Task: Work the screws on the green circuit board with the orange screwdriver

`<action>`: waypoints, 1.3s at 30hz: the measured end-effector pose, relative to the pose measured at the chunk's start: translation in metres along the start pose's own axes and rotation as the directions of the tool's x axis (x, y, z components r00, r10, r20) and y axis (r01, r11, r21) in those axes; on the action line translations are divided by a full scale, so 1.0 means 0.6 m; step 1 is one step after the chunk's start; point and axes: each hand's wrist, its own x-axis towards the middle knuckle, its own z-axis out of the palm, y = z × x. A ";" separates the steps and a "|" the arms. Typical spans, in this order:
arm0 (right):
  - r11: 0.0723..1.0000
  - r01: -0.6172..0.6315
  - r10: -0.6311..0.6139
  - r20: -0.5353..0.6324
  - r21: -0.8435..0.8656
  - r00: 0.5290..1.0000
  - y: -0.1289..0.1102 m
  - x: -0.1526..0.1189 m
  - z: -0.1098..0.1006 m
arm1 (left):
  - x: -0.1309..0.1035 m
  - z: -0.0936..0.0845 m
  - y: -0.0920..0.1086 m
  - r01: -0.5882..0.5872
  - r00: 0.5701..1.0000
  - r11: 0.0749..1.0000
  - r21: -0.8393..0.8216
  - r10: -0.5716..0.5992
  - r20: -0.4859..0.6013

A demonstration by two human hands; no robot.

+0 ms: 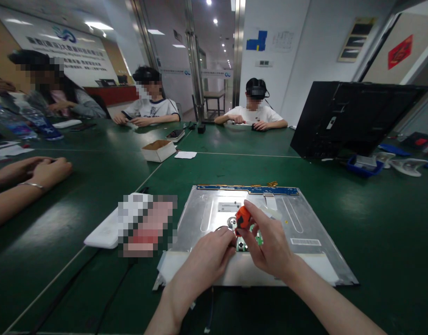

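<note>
Two bare hands over a silver metal panel, near to far. Thin cable: on the near side of the L fingers, by the panel's near edge. Whitish strip: along that edge, also nearer than the fingertips. L hand: fingers bent & bunched tog., tips beside a small green circuit board; tips partly hidden, so can't tell whether they pinch anything. R hand: thumb & index pinching an orange-and-black handle, over the board & just R of the L fingertips; lower end obscured, contact w/ board can't be told. Barcode label: on panel, R of the R fingers. White slab & pixelated pinkish item: on green table, L of the L fingers. Blue strip: along panel's far edge, beyond the R fingertips. Co-worker's hands: well L of the L fingers, close tog. Beyond the fingers, to L: white card & open box; to R: blue tray & black monitor. Farthest: three seated people w/ headgear, incl. one in white shirt, approx. straight beyond the R fingers.
</note>
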 end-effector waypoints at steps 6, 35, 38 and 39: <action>1.000 0.010 -0.010 -0.004 -0.009 1.000 -0.002 0.001 -0.001 | 0.000 0.005 -0.006 0.009 1.000 1.000 -0.016 -0.009 -0.008; 0.999 -0.021 0.021 0.010 0.033 1.000 0.002 0.001 0.002 | 0.000 0.000 0.001 0.013 1.000 1.000 -0.023 -0.013 -0.007; 0.999 -0.020 0.020 0.006 0.041 1.000 0.004 0.001 0.003 | 0.000 0.002 0.000 0.013 1.000 1.000 -0.025 -0.013 -0.013; 0.999 -0.023 0.022 0.004 0.037 1.000 0.004 0.001 0.004 | 0.000 0.003 -0.002 0.008 1.000 1.000 -0.026 -0.009 -0.017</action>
